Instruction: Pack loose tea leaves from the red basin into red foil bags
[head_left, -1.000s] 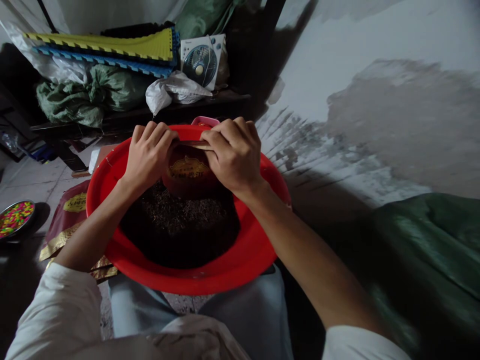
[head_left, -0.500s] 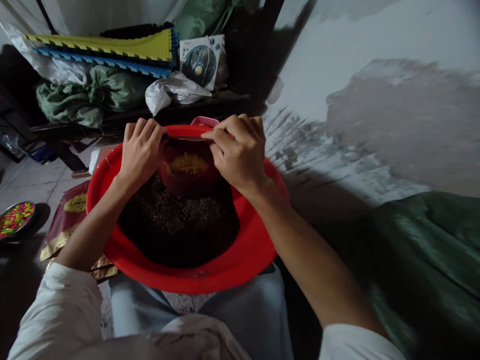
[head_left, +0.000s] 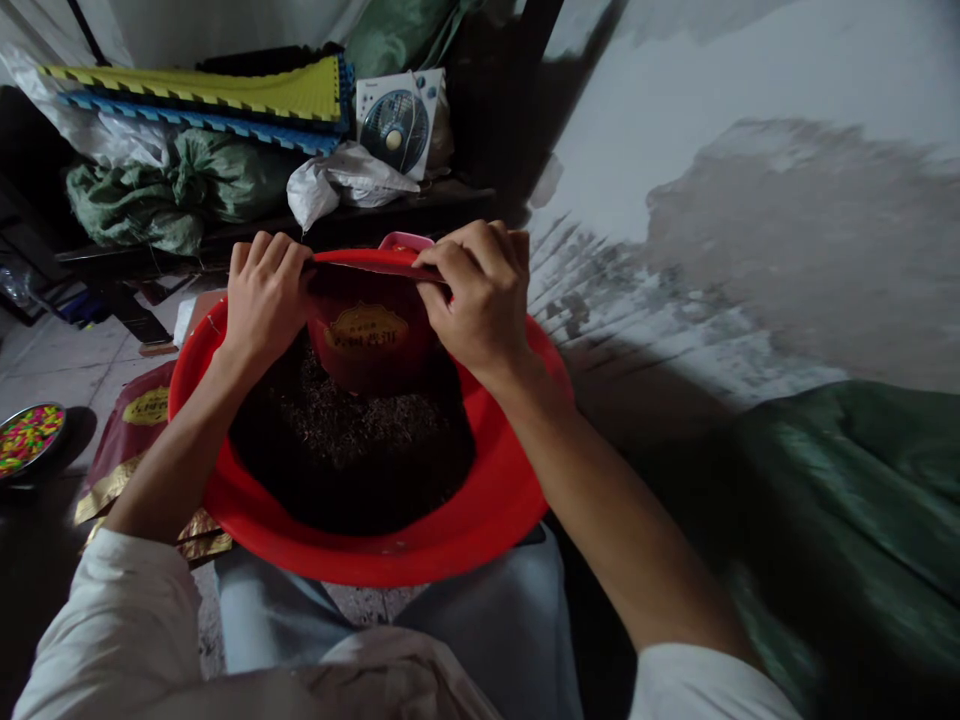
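Note:
A big red basin [head_left: 450, 540] rests on my lap and holds a heap of dark loose tea leaves [head_left: 352, 440]. A dark red foil pouch [head_left: 367, 340] with a gold label stands upright in the leaves at the basin's far side. My left hand [head_left: 262, 295] pinches the pouch's top edge at its left end, fingers curled over it. My right hand [head_left: 476, 295] pinches the same edge at its right end. The pouch's top edge is pulled flat between both hands.
More red and gold pouches [head_left: 139, 420] lie on the floor to the left of the basin. A dish of coloured bits [head_left: 26, 435] sits at far left. A low shelf behind holds green sacks [head_left: 165, 185], foam mats [head_left: 210, 95] and a fan box [head_left: 394, 120]. A green sack [head_left: 847, 520] lies at right.
Both hands have slid apart along the pouch's top edge and lifted it a little, stretching the opening flat. The basin has stayed where it was.

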